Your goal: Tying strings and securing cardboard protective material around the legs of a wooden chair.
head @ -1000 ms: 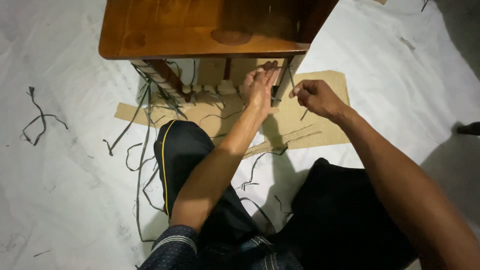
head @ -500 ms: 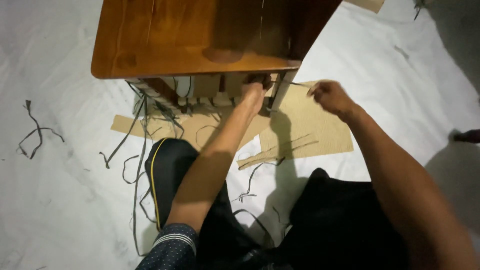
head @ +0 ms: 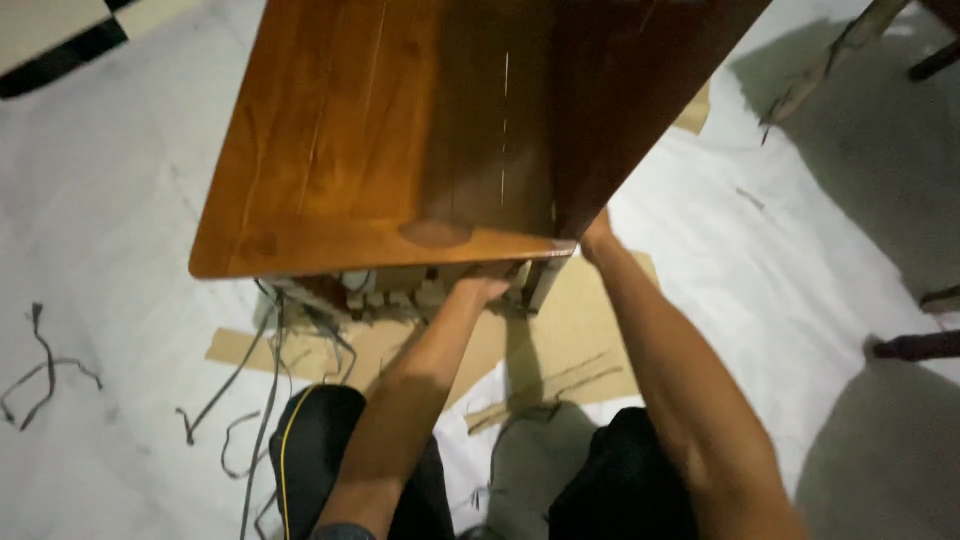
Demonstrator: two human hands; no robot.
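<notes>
overhead, wooden board hides both hands reaching beneath it

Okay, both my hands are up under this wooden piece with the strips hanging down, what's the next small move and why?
Probably lean back until both hands show. The brown wooden panel fills the view: the left hand is half under its near edge and the right hand slips behind its corner, so the fingers are hidden. Loose dark strips hang by the pale woven edge, easy to catch unseen.
</notes>
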